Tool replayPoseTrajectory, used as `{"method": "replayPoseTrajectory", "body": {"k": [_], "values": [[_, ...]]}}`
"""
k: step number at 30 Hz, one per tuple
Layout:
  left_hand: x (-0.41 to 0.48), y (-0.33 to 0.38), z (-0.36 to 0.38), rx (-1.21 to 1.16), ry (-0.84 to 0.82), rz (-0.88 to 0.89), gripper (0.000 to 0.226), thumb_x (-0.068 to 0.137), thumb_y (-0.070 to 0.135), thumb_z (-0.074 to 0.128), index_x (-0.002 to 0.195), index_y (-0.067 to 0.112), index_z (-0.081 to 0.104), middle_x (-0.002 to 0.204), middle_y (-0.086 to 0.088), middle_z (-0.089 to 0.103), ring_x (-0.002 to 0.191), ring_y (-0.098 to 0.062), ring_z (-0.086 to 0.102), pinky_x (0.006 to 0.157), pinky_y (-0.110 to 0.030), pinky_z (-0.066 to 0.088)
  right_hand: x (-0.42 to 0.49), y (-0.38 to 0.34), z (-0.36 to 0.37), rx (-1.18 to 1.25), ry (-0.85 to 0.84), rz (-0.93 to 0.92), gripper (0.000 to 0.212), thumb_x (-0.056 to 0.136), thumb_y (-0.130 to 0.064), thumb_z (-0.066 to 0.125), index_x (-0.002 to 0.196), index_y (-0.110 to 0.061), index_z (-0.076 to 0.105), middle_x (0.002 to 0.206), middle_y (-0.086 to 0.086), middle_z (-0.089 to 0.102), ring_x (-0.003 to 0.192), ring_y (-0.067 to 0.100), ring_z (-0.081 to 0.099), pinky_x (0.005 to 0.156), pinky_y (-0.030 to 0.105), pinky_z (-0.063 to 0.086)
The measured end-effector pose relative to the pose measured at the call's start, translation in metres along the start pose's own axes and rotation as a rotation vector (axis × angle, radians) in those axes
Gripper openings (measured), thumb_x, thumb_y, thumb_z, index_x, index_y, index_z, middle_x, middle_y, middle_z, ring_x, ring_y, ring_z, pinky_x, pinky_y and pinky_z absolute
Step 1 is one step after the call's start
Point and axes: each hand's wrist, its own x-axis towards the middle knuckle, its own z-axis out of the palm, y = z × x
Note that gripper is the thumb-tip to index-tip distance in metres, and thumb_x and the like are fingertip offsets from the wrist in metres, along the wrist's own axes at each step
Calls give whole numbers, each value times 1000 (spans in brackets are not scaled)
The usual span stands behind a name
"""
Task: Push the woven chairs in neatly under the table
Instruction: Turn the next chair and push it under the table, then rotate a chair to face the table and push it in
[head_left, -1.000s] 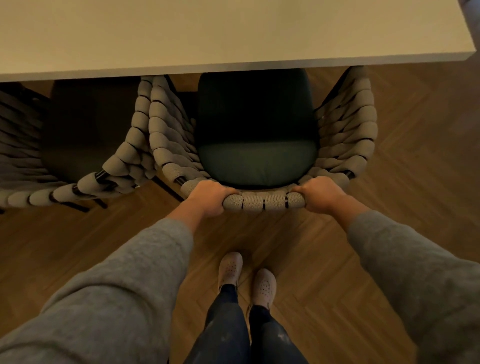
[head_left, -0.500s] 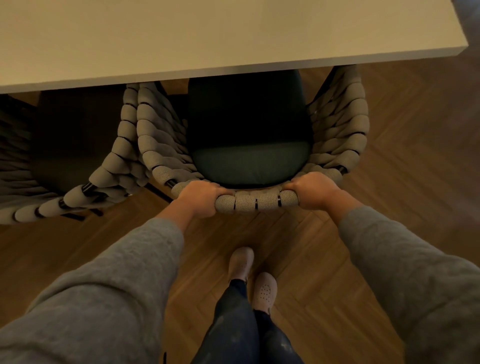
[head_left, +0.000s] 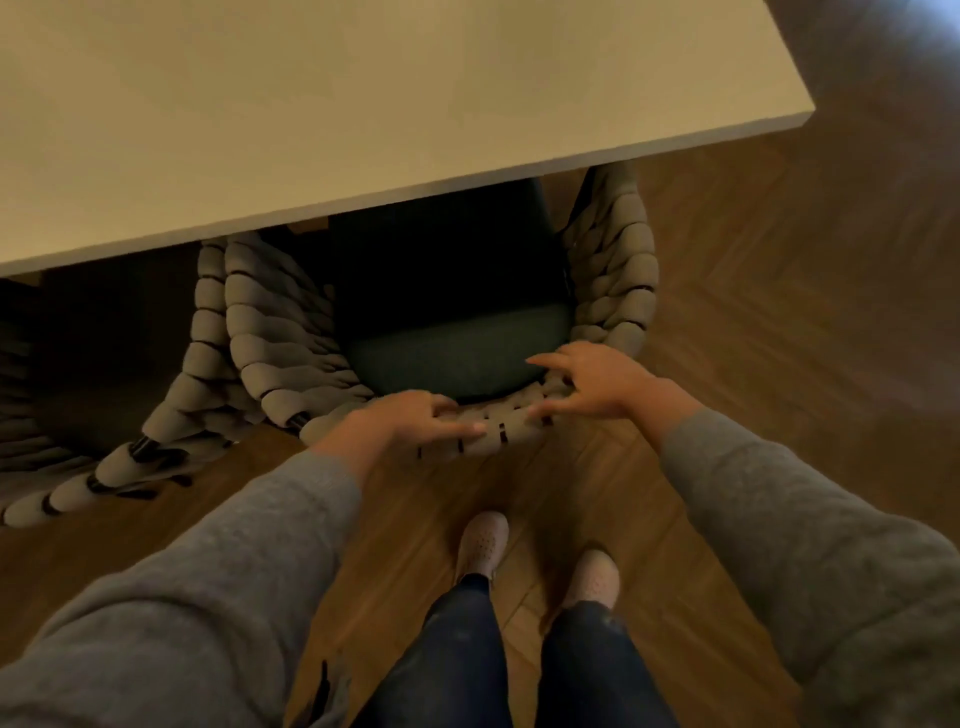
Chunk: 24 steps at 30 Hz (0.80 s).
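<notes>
Half a second ago both hands gripped the back rail (head_left: 501, 434) of the woven chair (head_left: 291, 358); I now see them opened. The left hand (head_left: 405, 423) lies straight-fingered along the rail and the right hand (head_left: 597, 382) is spread just above it, neither holding anything. The chair stands with its seat partly under the table (head_left: 363, 104), beside the second woven chair (head_left: 171, 431).

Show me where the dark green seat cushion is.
The seat cushion lies mid-frame in the head view, in the right-hand woven chair, partly under the table, just beyond the left hand and right hand.
</notes>
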Motion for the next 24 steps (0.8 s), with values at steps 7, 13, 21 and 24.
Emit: {"method": "replayPoseTrajectory", "body": {"k": [7,13,21,24], "values": [[35,144,-36,146,397,239,58,94,56,46,139,20,49,150,-9,35,137,-26,33,109,-39,31,-47,115,-33,-33,401,117,59,92,-52,55,139,-18,49,144,17,43,136,34,35,113,44,26],[98,287,-35,261,479,303,45,94,43,54,134,22,53,154,-9,30,144,-27,24,117,-44,24,-95,249,-54,-96,221,318,63,92,-48,55,146,-21,39,155,18,24,144,32,18,118,41,17],[154,452,-41,236,359,92,61,97,41,50,151,23,27,162,-12,4,149,-30,-5,120,-49,2,-143,402,-105,-104,99,385,62,91,-40,58,146,-21,39,156,18,20,145,33,16,118,45,19],[178,498,-51,237,343,54,66,97,42,51,153,25,21,162,-12,-2,149,-30,-8,120,-50,1,-141,442,-119,-88,96,359,62,92,-38,58,147,-18,39,156,19,21,144,33,18,117,44,20]]}}
